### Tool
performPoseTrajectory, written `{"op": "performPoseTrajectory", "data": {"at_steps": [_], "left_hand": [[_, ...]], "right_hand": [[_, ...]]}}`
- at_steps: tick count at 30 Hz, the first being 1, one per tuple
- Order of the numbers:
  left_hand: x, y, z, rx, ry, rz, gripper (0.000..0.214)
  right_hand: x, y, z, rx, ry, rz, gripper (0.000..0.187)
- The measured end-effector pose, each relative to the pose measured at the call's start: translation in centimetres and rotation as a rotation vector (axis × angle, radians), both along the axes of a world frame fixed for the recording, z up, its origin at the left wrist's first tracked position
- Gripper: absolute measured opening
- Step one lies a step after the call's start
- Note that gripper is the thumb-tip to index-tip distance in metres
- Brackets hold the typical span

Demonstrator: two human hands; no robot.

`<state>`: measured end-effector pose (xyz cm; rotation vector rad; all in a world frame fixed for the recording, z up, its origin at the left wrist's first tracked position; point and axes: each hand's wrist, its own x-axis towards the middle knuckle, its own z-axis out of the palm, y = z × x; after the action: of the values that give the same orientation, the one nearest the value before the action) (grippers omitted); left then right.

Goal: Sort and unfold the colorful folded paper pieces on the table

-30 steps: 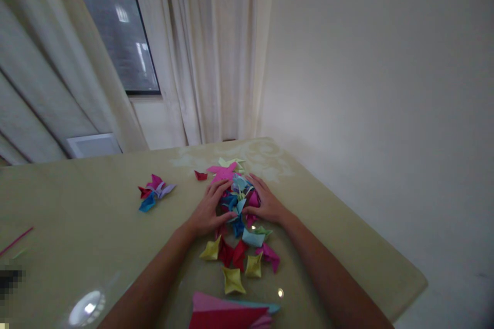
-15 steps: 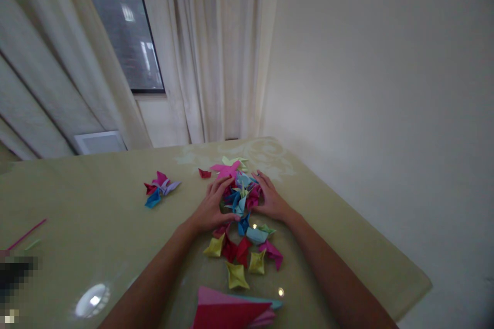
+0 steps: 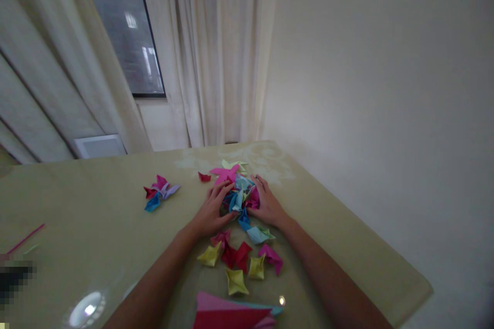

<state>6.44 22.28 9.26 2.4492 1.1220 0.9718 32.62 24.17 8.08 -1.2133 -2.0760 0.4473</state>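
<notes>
A heap of folded paper origami pieces, blue, light blue, magenta and pale green, sits on the table between my hands. My left hand curls round its left side, fingers over the top and thumb at the near edge. On the right side my right hand presses in, fingers bent round the heap. A pink star-like paper piece lies just beyond. Nearer me are several loose pieces, among them a yellow one, a red one, a magenta one and a light blue one.
Left of my hands lies a small cluster of folded papers, with a lone red piece nearby. Larger pink and red folded paper lies at the near edge. A thin pink stick rests far left. A wall borders the table.
My hands have drawn slightly closer round the heap, squeezing it narrower. A yellow piece by my left wrist has shifted a little to the left.
</notes>
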Motion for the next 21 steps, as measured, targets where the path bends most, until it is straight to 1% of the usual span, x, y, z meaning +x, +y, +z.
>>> {"op": "performPoseTrajectory", "data": {"at_steps": [2, 4, 6, 10, 12, 14, 17, 19, 21], "left_hand": [[0.0, -0.1, 0.1, 0.002, 0.01, -0.015, 0.089], [0.0, -0.1, 0.1, 0.006, 0.022, -0.023, 0.094], [0.0, -0.1, 0.1, 0.012, 0.025, -0.01, 0.09], [0.1, 0.1, 0.1, 0.039, 0.011, 0.033, 0.074], [0.1, 0.0, 0.1, 0.055, 0.012, 0.047, 0.074], [0.1, -0.1, 0.1, 0.076, 0.02, 0.071, 0.079], [-0.1, -0.3, 0.6, 0.13, 0.019, 0.157, 0.075], [-0.6, -0.1, 1.4, 0.176, 0.011, 0.241, 0.064], [-1.6, 0.5, 2.6, 0.199, 0.011, 0.351, 0.05]], "right_hand": [[-0.1, -0.1, 0.2, 0.008, 0.01, 0.03, 0.117], [0.0, -0.2, 0.5, 0.017, 0.042, 0.088, 0.119], [0.1, -0.2, 0.7, 0.031, 0.075, 0.131, 0.119], [0.0, 0.1, 0.6, 0.029, 0.085, 0.089, 0.117], [-0.2, 0.2, 0.4, -0.008, 0.067, 0.088, 0.112], [-0.2, 0.0, 0.4, -0.032, 0.064, 0.12, 0.106], [-0.1, -0.3, 0.5, -0.037, 0.123, 0.15, 0.107], [0.1, -0.5, 0.7, -0.045, 0.162, 0.141, 0.114], [0.2, -0.5, 0.8, -0.044, 0.168, 0.137, 0.119]]}}
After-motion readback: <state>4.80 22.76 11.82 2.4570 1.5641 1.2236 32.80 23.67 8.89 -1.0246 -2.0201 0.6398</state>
